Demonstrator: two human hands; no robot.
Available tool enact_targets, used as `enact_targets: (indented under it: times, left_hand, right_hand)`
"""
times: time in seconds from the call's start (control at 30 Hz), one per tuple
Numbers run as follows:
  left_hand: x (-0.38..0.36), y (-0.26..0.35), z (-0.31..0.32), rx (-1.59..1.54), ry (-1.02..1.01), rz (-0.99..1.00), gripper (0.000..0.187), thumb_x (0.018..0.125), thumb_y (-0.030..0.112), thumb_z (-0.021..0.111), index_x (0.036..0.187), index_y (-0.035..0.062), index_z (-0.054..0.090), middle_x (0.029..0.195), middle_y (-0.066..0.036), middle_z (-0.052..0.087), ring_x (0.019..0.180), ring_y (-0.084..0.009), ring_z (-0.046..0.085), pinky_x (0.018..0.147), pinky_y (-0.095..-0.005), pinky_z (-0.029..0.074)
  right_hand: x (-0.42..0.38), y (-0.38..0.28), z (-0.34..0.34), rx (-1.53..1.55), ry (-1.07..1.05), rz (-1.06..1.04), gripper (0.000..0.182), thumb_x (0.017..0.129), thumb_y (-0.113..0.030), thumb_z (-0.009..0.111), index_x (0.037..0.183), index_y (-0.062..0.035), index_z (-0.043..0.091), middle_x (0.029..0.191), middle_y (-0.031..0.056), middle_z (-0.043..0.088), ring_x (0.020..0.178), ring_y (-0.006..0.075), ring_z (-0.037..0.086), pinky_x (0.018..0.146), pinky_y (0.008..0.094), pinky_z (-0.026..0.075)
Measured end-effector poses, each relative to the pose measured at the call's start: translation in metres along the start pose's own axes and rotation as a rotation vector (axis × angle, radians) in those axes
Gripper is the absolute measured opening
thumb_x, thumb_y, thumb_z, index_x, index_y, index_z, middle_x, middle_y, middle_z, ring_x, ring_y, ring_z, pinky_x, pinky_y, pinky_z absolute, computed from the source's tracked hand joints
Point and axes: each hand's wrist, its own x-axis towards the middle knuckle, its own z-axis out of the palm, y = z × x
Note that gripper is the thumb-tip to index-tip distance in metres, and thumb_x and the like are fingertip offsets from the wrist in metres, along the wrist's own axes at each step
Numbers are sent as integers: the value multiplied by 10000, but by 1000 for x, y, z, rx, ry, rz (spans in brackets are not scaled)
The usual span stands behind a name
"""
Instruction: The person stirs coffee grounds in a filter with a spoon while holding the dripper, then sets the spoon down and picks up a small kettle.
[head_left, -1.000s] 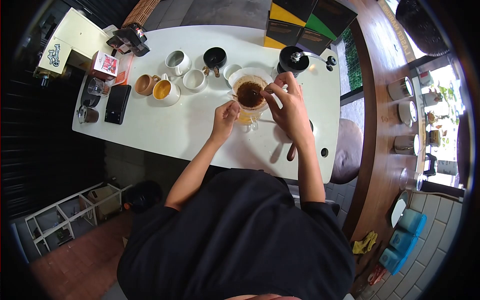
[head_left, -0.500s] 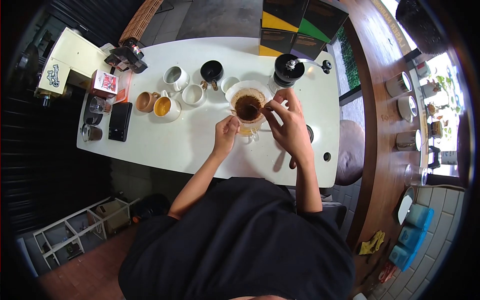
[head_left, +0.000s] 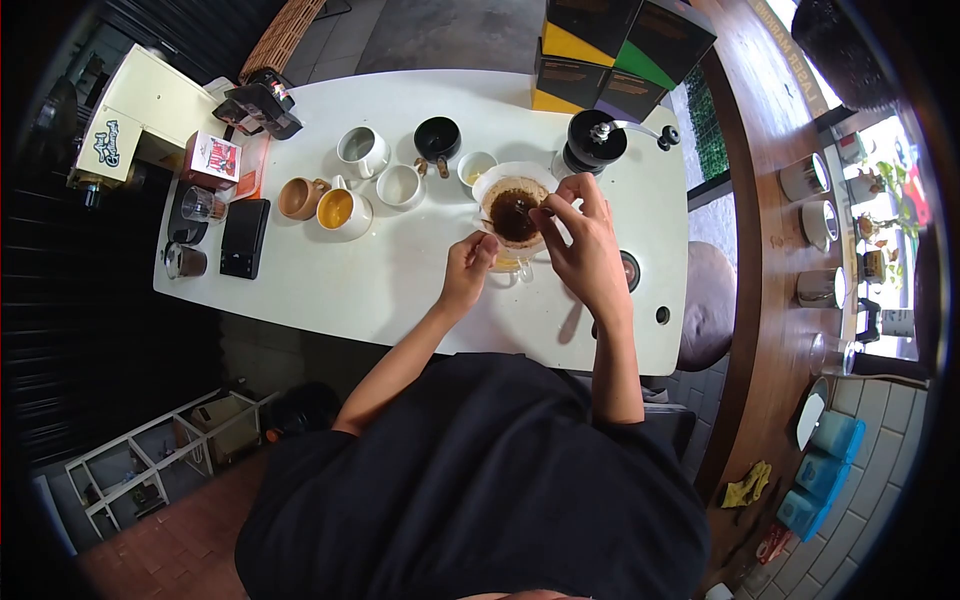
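Observation:
A coffee dripper with a white paper filter sits on a glass server at the table's front middle. Dark wet coffee lies inside the filter. At the dripper's near left side, my left hand is closed, its fingertips on the dripper's edge. My right hand reaches over the right rim, pinching the thin handle of what looks like a small spoon, whose lower end is in the coffee. A small white cup stands just behind the dripper.
Several cups, including a yellow-lined mug and a black cup, stand left of the dripper. A hand grinder with a crank is behind my right hand. A black scale lies at left; boxes are stacked at the back.
The whole table scene has shifted slightly right in view. My hands remain at the dripper, the right one still pinching the thin handle over the coffee.

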Motion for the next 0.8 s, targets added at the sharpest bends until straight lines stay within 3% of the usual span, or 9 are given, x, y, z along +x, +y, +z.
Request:
enact_targets:
  times: [0.1, 0.3, 0.73, 0.8]
  left_hand:
    - [0, -1, 1, -7, 5, 13, 458, 1039, 438, 487, 828, 36, 542, 709, 26, 476, 657, -63, 399, 617, -246, 335]
    - [1, -3, -2, -42, -21, -14, 471, 1009, 465, 542, 857, 20, 568, 722, 40, 472, 674, -43, 398, 612, -220, 350]
    - [0, 0, -1, -59, -16, -31, 450, 1022, 439, 529, 874, 16, 563, 769, 44, 486, 717, -40, 407, 638, -217, 353]
    - [0, 4, 2, -33, 3, 17, 464, 1029, 450, 505, 855, 22, 549, 714, 19, 480, 666, -67, 408, 624, -245, 341]
  right_hand:
    - [0, 4, 3, -61, 32, -6, 129, 863, -116, 694, 963, -38, 669, 1013, 109, 508, 975, 277, 533, 857, 396, 419]
    - [-2, 4, 5, -6, 31, 53, 131, 848, -103, 703, 956, -34, 674, 1002, 108, 507, 969, 276, 530, 876, 396, 420]
    - [-1, 6, 3, 8, 15, 35, 129, 829, -102, 715, 922, -21, 678, 1008, 112, 505, 975, 289, 517, 892, 412, 419]
    - [0, 7, 3, 3, 32, 37, 123, 832, -104, 712, 919, -22, 681, 1014, 114, 504, 974, 290, 515, 891, 412, 419]
